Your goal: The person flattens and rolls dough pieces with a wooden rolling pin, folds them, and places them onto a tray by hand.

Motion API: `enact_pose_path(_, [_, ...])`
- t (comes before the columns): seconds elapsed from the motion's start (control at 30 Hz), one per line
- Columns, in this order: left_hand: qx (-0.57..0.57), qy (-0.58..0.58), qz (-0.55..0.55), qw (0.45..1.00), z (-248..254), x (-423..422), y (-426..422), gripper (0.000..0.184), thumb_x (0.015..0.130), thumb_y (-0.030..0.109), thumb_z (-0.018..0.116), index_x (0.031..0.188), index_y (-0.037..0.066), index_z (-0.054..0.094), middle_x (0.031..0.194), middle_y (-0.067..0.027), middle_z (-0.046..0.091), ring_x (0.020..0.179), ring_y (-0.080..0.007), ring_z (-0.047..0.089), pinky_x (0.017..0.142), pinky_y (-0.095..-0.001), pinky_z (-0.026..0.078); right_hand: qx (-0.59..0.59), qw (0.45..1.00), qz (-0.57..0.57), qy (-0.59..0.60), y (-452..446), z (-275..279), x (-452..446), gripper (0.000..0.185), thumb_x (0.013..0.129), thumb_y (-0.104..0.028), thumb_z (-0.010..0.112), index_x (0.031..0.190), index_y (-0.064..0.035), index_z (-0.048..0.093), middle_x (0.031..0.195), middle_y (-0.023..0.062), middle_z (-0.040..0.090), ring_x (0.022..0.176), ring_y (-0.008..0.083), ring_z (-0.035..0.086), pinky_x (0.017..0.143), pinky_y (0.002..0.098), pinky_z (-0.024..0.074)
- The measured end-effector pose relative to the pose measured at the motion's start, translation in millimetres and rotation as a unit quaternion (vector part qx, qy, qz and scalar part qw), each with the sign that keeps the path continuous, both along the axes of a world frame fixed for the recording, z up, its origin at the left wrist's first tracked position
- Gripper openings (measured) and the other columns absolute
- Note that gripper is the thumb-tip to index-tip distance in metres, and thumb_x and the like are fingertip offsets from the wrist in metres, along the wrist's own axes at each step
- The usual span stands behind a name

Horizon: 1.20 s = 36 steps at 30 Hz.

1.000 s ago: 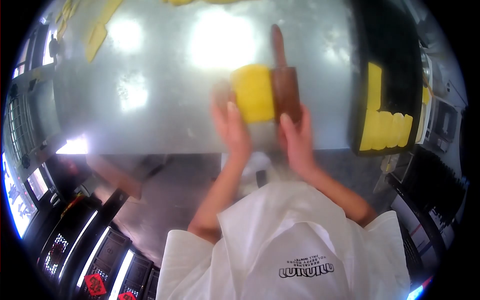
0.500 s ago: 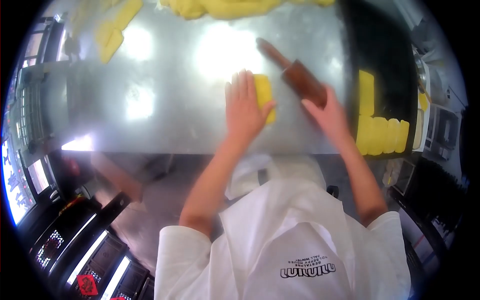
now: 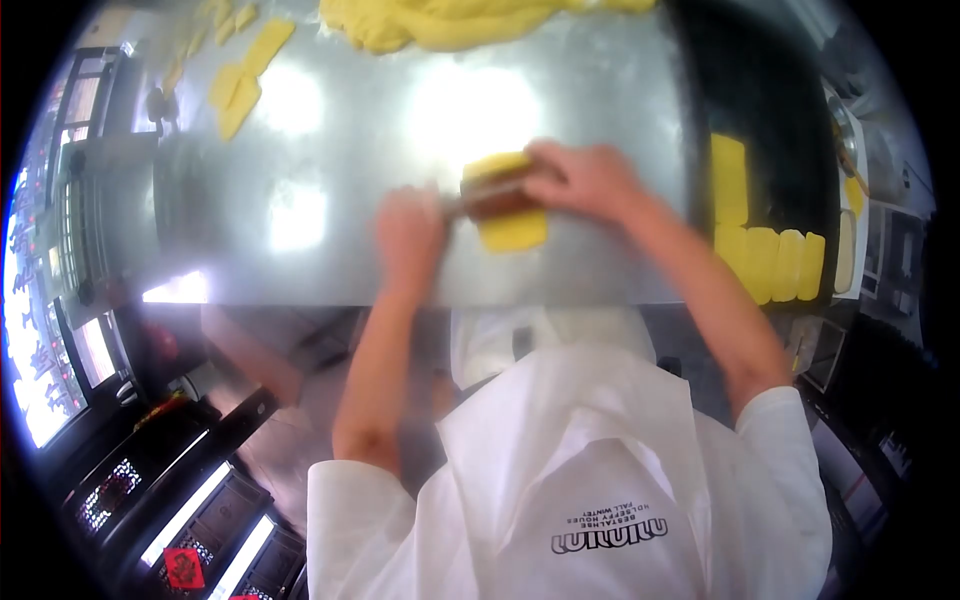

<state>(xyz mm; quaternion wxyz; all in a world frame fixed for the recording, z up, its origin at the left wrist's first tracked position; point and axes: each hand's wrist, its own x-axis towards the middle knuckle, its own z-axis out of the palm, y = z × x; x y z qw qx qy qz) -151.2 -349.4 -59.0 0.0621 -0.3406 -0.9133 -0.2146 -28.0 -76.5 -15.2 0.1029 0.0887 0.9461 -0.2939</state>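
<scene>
A brown wooden rolling pin [image 3: 492,196] lies crosswise on a flat yellow piece of dough [image 3: 514,234], which shows on both sides of the roller. My left hand [image 3: 411,238] is closed round the pin's left handle. At the other end, my right hand [image 3: 588,180] grips the pin; its fingers partly cover the right end of the roller. The dough rests on the shiny metal table [image 3: 360,200]. Motion blurs the pin and both hands somewhat.
A large yellow dough mass [image 3: 440,25] lies along the far edge. Smaller dough pieces [image 3: 237,97] are at the far left. On the right, a black tray [image 3: 770,110] holds several flat yellow dough pieces [image 3: 762,262] near its front edge.
My right hand has brought the rolling pin left and turned it across the dough. My left hand has moved off the dough, down and left, and now holds the other handle.
</scene>
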Motion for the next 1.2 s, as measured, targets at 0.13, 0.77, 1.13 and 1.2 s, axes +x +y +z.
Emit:
enact_pose_path(0.13, [-0.037,-0.005,-0.020,0.999,2,-19,11,0.039,0.106,0.023,0.053,0.075,0.001,0.064,0.080,-0.0208,0.062,0.078,-0.0411,0.058,0.072,-0.0532,0.043,-0.015,0.998,-0.038,0.041,8,-7,-20,0.067,0.093,-0.067,0.059,0.139,-0.0182,0.058,0.098,0.0155,0.076,0.090,0.0389,0.073,0.077,0.0472,0.0559])
enact_pose_path(0.77, [-0.064,-0.045,-0.071,0.994,13,18,-21,0.029,0.096,0.025,0.065,0.116,0.004,0.066,0.109,-0.0205,0.064,0.104,-0.0424,0.059,0.094,-0.0516,0.047,-0.156,0.976,-0.133,-0.078,-15,9,30,0.091,0.077,-0.065,0.081,0.149,-0.0173,0.053,0.107,0.0159,0.074,0.092,0.0347,0.072,0.087,0.0426,0.0551])
enact_pose_path(1.13, [-0.098,-0.100,-0.327,0.934,11,35,22,0.103,0.083,0.062,0.071,0.159,0.002,0.034,0.166,-0.0172,0.034,0.153,-0.0365,0.031,0.126,-0.0503,0.027,-0.079,0.918,-0.369,0.123,34,-27,59,0.062,0.094,-0.053,0.072,0.141,-0.0158,0.057,0.115,0.0103,0.074,0.105,0.0262,0.070,0.096,0.0356,0.0521])
enact_pose_path(1.2, [-0.111,-0.079,-0.342,0.930,5,31,24,0.101,0.085,0.062,0.069,0.159,0.002,0.034,0.166,-0.0173,0.034,0.153,-0.0364,0.031,0.126,-0.0503,0.027,-0.081,0.913,-0.386,0.104,32,-23,60,0.064,0.093,-0.055,0.072,0.142,-0.0165,0.057,0.117,0.0098,0.074,0.107,0.0263,0.070,0.097,0.0358,0.0518])
